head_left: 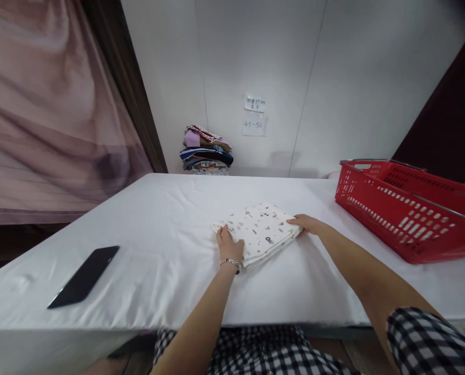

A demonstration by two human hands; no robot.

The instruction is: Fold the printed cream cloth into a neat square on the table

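Note:
A white cloth with small printed figures point(265, 229) lies folded into a thick flat bundle on the white-covered table point(158, 224). At its near left edge is my left hand point(230, 245), fingers bent around the folds and a bracelet on the wrist. My right hand point(304, 223) pinches the right corner, thumb on top and the other fingers underneath, partly hidden by the cloth. That corner appears raised slightly off the table.
A red perforated basket point(392, 213) with metal handles stands on the right side. Towards the left front lies a dark phone-like slab point(84, 276). Several folded fabrics point(206, 151) are stacked by the back wall, beneath paper notes point(254, 125). A pinkish curtain point(52, 114) hangs at left.

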